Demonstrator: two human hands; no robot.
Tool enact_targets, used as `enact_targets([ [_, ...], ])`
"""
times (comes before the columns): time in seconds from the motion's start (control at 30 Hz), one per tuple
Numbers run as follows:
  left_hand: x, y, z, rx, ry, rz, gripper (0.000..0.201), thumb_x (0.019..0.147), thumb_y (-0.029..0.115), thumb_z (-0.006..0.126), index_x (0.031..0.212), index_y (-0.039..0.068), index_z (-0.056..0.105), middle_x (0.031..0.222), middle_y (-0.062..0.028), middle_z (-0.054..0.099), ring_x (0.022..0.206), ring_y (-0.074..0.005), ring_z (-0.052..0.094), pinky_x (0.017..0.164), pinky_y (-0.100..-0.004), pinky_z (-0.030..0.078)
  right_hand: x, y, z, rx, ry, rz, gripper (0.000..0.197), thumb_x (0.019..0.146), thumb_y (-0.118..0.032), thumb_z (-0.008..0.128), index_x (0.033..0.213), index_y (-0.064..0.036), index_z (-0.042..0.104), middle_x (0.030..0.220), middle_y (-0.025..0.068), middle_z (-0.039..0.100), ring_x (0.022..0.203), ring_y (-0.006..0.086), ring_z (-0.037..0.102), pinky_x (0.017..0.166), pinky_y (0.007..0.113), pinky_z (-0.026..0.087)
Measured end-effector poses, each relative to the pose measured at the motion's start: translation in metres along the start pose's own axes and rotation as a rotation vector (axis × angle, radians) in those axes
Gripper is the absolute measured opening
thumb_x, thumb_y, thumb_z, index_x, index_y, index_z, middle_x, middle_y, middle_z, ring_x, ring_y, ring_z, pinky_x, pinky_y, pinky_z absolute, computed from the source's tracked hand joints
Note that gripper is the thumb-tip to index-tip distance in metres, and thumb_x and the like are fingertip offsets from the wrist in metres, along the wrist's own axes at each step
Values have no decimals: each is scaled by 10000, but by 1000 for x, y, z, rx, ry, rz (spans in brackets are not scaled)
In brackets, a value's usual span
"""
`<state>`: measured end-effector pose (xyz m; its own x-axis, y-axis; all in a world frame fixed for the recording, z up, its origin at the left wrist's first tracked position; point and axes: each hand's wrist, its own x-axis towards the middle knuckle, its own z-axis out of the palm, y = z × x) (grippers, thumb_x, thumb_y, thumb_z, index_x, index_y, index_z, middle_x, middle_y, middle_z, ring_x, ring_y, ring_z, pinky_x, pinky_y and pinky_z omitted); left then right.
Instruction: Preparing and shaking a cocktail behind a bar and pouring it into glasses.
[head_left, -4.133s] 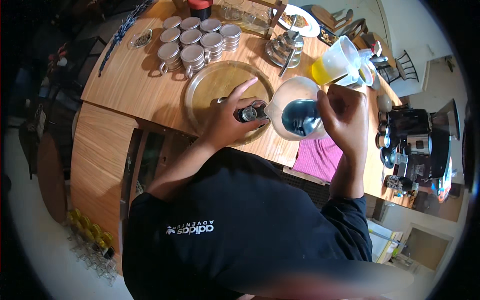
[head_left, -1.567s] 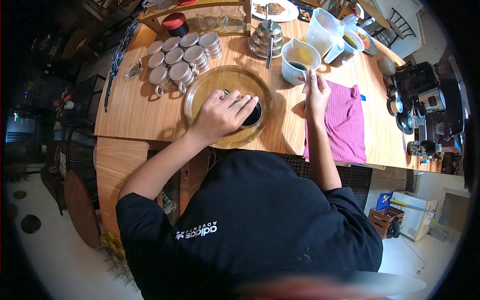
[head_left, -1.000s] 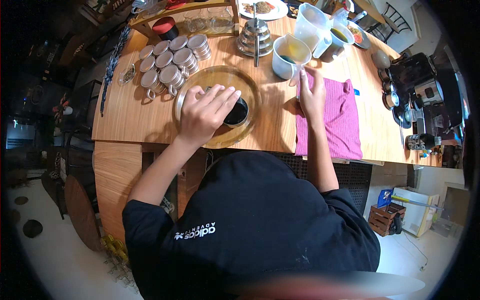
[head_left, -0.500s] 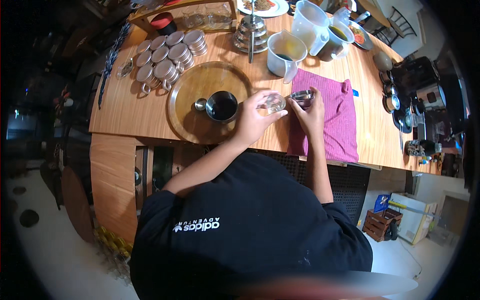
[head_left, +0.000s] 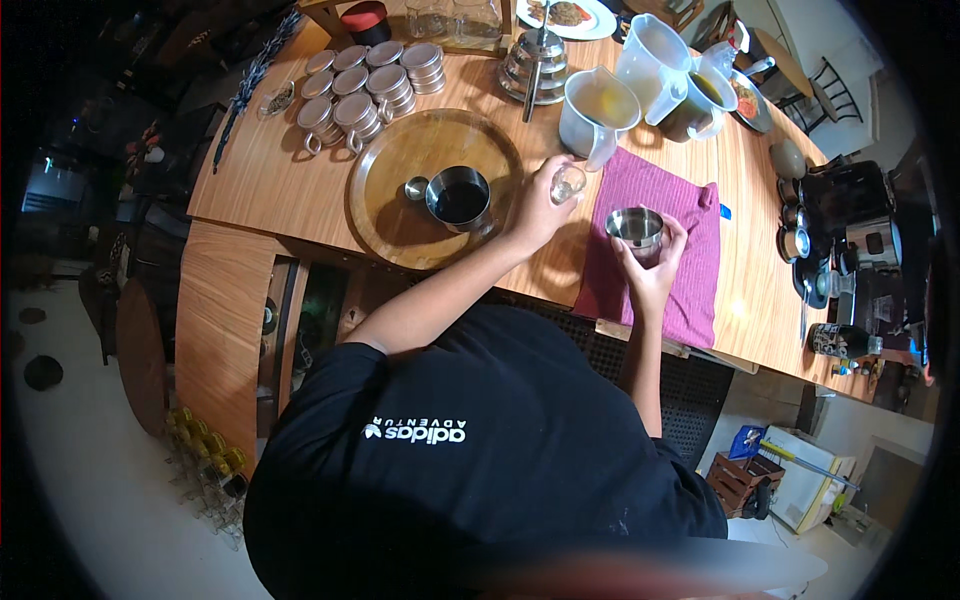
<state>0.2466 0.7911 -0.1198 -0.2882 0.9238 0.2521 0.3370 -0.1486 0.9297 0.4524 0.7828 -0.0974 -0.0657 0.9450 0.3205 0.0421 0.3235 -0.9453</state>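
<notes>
Metal cup (head_left: 634, 228), head view: it stands over the pink cloth (head_left: 685, 295), gripped between thumb and fingers of the right hand (head_left: 655, 264). The left hand (head_left: 538, 213) clasps a small clear glass (head_left: 568, 183) beside the round tray (head_left: 440, 131), which bears a vessel (head_left: 459, 177) of dark liquid.

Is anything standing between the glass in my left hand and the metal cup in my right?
Nothing visible stands between the glass and held metal cup; the pink cloth lies on the table below.
</notes>
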Motion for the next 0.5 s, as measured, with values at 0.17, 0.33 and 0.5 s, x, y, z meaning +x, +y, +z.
enact_targets([
  [0.17,-29,44,-29,490,135,559,474,840,179,827,1241,13,636,1322,-159,638,1252,-348,612,1019,-426,526,-4,-11,-5,267,-92,17,761,731,-170,897,1363,1,508,1285,155,630,1197,249,625,1039,384,513],
  [0.33,-100,74,-135,434,-50,840,453,788,141,837,1180,48,629,1217,-143,646,1167,-384,620,1059,-473,480,1,-45,27,205,-273,95,773,699,-164,935,1353,-4,555,1329,165,641,1183,246,638,1014,381,535],
  [0.5,-98,28,-159,328,234,254,1170,689,310,963,1529,13,203,1545,-252,280,1437,-403,345,1179,-513,339,25,-78,107,-173,-586,-166,770,665,-204,956,1326,5,619,1288,156,676,1169,240,667,992,364,537],
])
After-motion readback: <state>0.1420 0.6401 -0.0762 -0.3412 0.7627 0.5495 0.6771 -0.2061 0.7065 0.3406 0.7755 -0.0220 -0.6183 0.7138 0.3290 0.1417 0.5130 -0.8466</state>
